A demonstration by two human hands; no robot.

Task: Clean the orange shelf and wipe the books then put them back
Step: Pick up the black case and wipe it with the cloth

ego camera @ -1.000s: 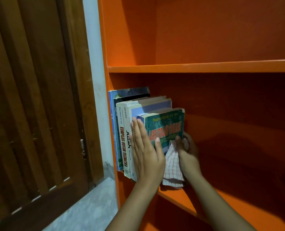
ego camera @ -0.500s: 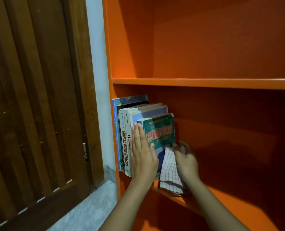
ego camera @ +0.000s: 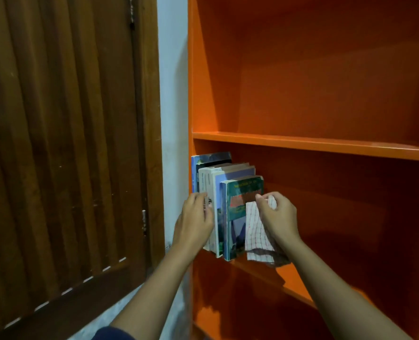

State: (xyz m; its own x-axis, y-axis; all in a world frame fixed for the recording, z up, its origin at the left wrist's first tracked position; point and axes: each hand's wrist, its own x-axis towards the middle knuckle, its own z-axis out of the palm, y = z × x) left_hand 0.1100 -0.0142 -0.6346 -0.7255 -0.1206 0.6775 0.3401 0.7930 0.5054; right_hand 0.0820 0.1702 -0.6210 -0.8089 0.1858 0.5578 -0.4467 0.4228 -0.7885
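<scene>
A dark wooden door (ego camera: 56, 143) fills the left, with a pale strip of wall (ego camera: 172, 94) beside it, and then comes the orange shelf (ego camera: 326, 144). Its lower board carries the books (ego camera: 235, 171), which stand upright in a short row tight against the shelf's left side wall, close to the front edge.

Nothing props the row on its right. The green book (ego camera: 240, 217) at that end stands free, so I judge it the likeliest to go: a sideways wipe could tip it rightward, and a downward or outward pull could draw it over the front lip. The loose tail of the cloth (ego camera: 256, 231) could also snag the book's lower corner and drag it forward. If the steadying hand lets go too soon, the whole row may lean.

The left hand (ego camera: 195, 224) lies against the spines of the leftmost books with its fingers bent. The frame is blurred there, and I cannot tell whether it hooks a spine or only presses.

The right hand (ego camera: 278, 217) has fingers and thumb curled round the bunched top of the checked cloth. The rest hangs before the green book's cover, down past the board's edge.
</scene>
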